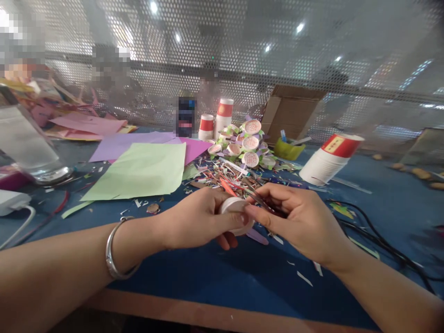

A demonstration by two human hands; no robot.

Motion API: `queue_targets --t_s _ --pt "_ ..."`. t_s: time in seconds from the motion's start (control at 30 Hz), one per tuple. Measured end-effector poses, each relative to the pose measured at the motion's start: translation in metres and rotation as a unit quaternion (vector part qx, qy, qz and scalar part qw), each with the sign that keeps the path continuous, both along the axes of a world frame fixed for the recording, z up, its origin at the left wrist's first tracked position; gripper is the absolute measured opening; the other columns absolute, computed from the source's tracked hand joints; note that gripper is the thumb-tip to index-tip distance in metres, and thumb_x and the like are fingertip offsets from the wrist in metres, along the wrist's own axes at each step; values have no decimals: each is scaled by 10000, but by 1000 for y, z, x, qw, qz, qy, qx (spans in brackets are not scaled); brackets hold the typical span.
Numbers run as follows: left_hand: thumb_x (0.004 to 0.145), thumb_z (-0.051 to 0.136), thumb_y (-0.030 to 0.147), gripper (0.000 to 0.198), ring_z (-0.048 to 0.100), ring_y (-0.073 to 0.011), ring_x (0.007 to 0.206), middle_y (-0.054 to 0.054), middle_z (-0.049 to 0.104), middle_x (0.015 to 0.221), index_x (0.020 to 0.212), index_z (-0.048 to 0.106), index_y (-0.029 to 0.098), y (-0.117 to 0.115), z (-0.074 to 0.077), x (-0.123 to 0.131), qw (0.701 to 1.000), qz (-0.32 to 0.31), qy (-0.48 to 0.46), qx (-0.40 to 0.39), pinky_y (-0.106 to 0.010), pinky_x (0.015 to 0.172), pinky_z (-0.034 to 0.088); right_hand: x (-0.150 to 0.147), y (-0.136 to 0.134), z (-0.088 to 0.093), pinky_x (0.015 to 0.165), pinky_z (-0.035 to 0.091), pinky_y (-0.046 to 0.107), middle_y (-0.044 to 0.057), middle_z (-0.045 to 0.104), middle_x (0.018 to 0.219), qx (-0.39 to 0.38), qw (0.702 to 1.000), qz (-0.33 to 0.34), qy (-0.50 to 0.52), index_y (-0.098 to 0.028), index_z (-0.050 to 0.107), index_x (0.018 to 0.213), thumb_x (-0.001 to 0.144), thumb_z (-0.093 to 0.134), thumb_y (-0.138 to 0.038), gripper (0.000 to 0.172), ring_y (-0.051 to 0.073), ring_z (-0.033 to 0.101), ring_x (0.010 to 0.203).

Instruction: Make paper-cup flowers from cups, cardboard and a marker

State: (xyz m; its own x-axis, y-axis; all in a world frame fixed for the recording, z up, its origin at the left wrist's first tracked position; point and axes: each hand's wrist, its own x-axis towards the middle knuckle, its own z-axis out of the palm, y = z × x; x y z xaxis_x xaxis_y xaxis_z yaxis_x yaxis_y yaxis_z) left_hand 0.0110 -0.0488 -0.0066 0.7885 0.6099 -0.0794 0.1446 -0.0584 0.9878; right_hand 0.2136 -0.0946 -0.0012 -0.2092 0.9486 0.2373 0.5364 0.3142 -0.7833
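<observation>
My left hand, with a silver bangle at the wrist, is closed around a white round paper-cup piece. Its fingers and thumb cover part of the piece. Dark metal scissors are gripped in my right hand, their handles mostly hidden by the fingers. The right thumb and fingertips meet the right edge of the cup piece. Just beyond both hands lies a heap of cut paper scraps. Behind it are piled several round cup pieces with red grid patterns and green and purple paper bits.
Green paper and purple sheets lie left of the scraps. A glass of water stands farther left. Stacked paper cups lean at right, near black cables. Cardboard and a yellow-green container are behind.
</observation>
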Motion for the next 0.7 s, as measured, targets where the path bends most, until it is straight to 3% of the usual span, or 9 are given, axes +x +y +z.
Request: queue_targets --t_s 0.17,0.47,0.7 --pt "914 611 329 227 666 -108 616 -57 701 826 836 663 122 2 -1 -2 1000 -12 27 0 -190 532 548 -1 -1 -2 502 435 216 8 674 698 19 1000 -10 6 -199 716 838 869 731 -410 214 127 571 594" --pt "919 581 327 214 632 -95 582 -55 699 793 853 640 131 6 1 -4 997 -38 61 20 -176 527 520 -3 -1 0 464 346 195 -44 563 608 -39 995 18 85 -180 693 752 832 766 -305 165 73 435 531" --pt "932 587 344 236 604 -86 574 -63 705 786 868 643 124 7 1 -6 995 -58 83 26 -162 515 495 -1 0 -3 536 401 208 -28 604 662 -115 983 31 139 -177 701 768 793 824 -315 187 95 493 600"
